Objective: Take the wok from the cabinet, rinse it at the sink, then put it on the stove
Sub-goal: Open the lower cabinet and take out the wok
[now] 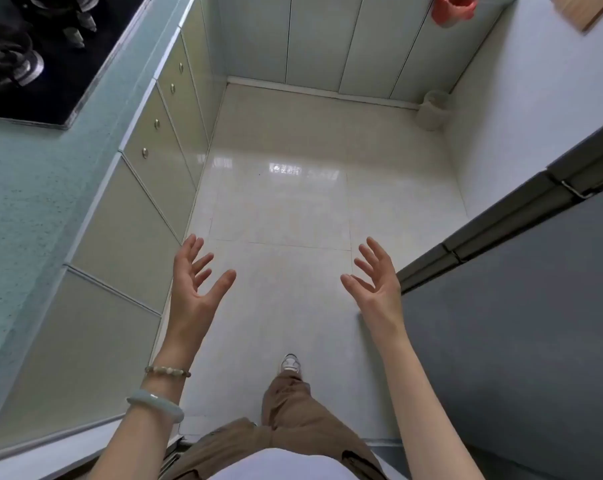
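My left hand and my right hand are held out in front of me over the floor, palms facing each other, fingers spread and holding nothing. A row of cream cabinet doors with small round knobs runs under the counter on my left, all closed. The black stove with its burners sits in the counter at the top left. No wok and no sink show in this view.
The green speckled counter runs along the left. A grey appliance stands close on my right. Tall closed doors fill the far wall, with a small bin and a red bag in the corner.
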A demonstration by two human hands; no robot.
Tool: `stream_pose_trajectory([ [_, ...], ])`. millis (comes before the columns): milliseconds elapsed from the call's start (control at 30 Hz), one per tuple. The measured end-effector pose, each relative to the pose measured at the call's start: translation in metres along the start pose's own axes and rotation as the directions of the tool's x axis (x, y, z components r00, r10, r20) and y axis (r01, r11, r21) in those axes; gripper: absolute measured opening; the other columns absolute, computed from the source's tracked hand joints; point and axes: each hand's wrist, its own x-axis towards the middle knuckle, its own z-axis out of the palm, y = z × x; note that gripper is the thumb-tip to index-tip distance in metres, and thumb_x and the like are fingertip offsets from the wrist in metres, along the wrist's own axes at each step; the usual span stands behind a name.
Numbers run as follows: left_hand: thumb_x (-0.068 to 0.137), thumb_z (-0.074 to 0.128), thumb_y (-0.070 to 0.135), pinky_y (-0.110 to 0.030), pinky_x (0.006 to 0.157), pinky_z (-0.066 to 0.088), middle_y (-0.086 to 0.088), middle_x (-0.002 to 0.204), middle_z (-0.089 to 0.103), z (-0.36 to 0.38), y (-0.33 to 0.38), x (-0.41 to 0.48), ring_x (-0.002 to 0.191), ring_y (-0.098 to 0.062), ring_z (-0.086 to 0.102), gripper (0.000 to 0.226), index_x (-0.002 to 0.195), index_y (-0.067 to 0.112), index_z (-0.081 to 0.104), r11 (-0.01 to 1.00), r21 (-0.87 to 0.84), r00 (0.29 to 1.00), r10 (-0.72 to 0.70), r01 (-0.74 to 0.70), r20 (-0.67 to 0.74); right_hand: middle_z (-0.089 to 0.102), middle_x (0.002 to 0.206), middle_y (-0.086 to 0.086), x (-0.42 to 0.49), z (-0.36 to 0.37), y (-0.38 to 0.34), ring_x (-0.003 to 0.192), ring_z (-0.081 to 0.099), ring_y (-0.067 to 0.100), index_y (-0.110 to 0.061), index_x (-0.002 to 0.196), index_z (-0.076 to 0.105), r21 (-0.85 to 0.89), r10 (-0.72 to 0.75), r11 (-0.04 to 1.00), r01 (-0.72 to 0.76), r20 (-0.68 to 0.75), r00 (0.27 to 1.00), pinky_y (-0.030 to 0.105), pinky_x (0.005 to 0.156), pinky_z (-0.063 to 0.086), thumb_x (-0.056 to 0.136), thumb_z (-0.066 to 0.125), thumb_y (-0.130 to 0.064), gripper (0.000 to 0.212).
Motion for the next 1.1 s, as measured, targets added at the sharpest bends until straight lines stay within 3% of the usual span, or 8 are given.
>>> stream_pose_trajectory([
  [433, 0.076, 0.068, 0.038, -0.033, 0.108, 0.039, 0.011, 0.147, 0.038, 0.066, -0.002, 0.105, 0.127, -0.003, 0.047, 0.076, 0.141, 0.035, 0.029, 0.999, 0.015, 0.999, -0.040, 0.040, -0.026, 0.048, 0.140, -0.007, 0.133, -0.013, -0.004, 0.123, 0.050, 0.006, -0.032, 0.139, 0.039, -0.058, 0.031, 0.998, -0.026, 0.094, 0.995, 0.034, 0.100, 0.048, 0.083, 0.068, -0.005, 0.069],
  [700, 0.077, 0.068, 0.032, -0.033, 0.108, 0.039, 0.013, 0.145, 0.039, 0.075, -0.009, 0.188, 0.126, -0.004, 0.048, 0.074, 0.142, 0.031, 0.031, 0.999, 0.014, 0.998, -0.044, 0.045, -0.048, 0.048, 0.140, -0.006, 0.222, 0.018, -0.013, 0.124, 0.050, 0.008, -0.030, 0.140, 0.039, -0.066, 0.027, 0.998, -0.020, 0.116, 0.993, 0.030, 0.098, 0.048, 0.083, 0.069, -0.005, 0.069],
  [1100, 0.076, 0.069, 0.036, -0.027, 0.106, 0.038, 0.015, 0.145, 0.039, 0.074, 0.013, 0.320, 0.126, -0.002, 0.048, 0.068, 0.134, 0.040, 0.034, 1.000, 0.003, 0.994, -0.016, 0.016, -0.110, 0.050, 0.138, -0.002, 0.359, 0.085, -0.062, 0.121, 0.053, 0.009, -0.029, 0.138, 0.041, -0.030, -0.036, 0.999, 0.043, 0.200, 0.979, 0.029, 0.095, 0.050, 0.083, 0.068, -0.002, 0.066],
])
